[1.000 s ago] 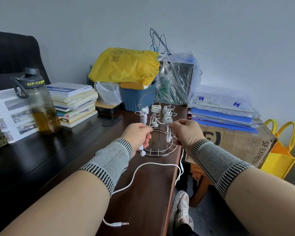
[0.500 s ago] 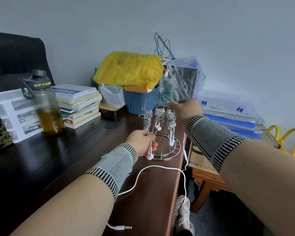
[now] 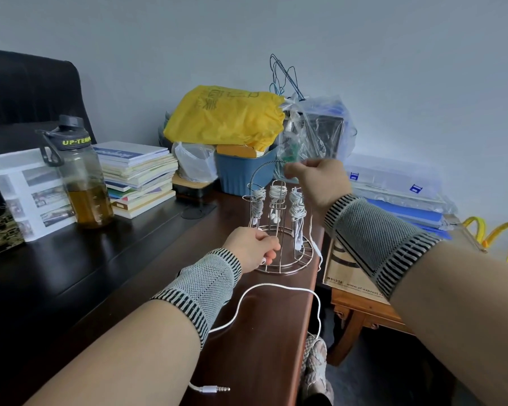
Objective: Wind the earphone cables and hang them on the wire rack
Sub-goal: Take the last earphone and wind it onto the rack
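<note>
The left hand (image 3: 251, 247) grips the earbuds low beside the rack (image 3: 279, 227); the right hand (image 3: 317, 180) apparently pinches the cable (image 3: 276, 288) high, keeping it taut for winding.

rack (image 3: 279, 230) on table (image 3: 261, 332), bottle (image 3: 82, 183) left

White earbud (image 3: 263, 261) mostly buried under the left hand's curled fingers (image 3: 269, 251); thin white cable (image 3: 318, 312) drops behind the desk edge.

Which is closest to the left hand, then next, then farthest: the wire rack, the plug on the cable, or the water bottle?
From the left hand:
1. Wire rack, right beside it, to its right.
2. Plug, nearer the camera, at the table's front.
3. Water bottle, far off on the left.
</note>
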The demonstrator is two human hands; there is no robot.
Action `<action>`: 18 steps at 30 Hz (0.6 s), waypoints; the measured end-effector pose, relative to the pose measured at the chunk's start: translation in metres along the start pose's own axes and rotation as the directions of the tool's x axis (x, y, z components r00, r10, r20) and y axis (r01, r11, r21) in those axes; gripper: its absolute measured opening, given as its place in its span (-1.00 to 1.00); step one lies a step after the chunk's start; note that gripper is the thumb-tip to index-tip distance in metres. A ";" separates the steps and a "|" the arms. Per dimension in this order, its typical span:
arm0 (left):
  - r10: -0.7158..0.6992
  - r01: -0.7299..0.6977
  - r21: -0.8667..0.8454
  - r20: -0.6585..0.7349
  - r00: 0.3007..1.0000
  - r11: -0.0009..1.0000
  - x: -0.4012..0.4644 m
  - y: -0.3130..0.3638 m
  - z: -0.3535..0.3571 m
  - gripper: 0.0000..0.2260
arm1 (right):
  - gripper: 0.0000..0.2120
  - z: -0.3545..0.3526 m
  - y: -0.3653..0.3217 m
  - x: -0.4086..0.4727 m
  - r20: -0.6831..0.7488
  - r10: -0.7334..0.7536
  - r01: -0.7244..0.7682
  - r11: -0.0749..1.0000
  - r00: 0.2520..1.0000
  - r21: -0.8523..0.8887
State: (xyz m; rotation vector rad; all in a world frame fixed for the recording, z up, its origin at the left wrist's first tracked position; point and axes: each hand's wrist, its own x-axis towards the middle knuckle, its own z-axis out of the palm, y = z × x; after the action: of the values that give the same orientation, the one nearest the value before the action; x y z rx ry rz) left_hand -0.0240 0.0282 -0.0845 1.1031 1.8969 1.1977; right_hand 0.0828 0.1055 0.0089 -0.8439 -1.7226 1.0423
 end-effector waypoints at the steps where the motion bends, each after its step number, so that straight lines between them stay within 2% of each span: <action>1: -0.007 0.007 0.001 0.009 1.000 1.000 -0.001 -0.001 0.001 -0.82 | -0.81 -0.001 0.002 -0.010 0.061 0.011 -0.014 0.999 0.998 0.050; 3: -0.024 0.024 -0.016 0.019 1.000 1.000 -0.003 -0.002 0.002 -0.80 | -0.82 -0.004 0.013 -0.030 0.181 0.003 -0.008 0.999 0.984 0.031; 7: -0.038 0.038 -0.092 -0.002 0.999 0.995 -0.006 -0.005 0.003 -0.79 | -0.80 -0.005 0.045 -0.062 0.259 0.026 -0.003 0.996 0.966 -0.086; 12: 0.045 -0.052 -0.082 -0.075 0.996 0.995 -0.010 -0.007 0.001 -0.86 | -0.80 0.005 0.078 -0.077 0.272 0.216 -0.265 0.950 0.938 0.162; 15: 0.075 -0.077 -0.026 -0.070 0.995 0.997 -0.008 -0.009 -0.001 -0.87 | -0.79 0.010 0.083 -0.085 0.313 0.278 -0.346 0.920 0.908 0.187; 18: 0.034 -0.035 -0.199 -0.010 0.999 0.979 -0.007 -0.008 0.001 -0.92 | -0.82 0.015 0.085 -0.094 0.342 0.304 -0.390 0.895 0.889 0.219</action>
State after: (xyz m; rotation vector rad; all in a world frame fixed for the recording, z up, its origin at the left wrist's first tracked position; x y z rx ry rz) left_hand -0.0221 0.0203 -0.0919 1.0285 1.7256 1.3789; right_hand 0.1083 0.0535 -0.1047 -0.8622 -1.6405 1.6956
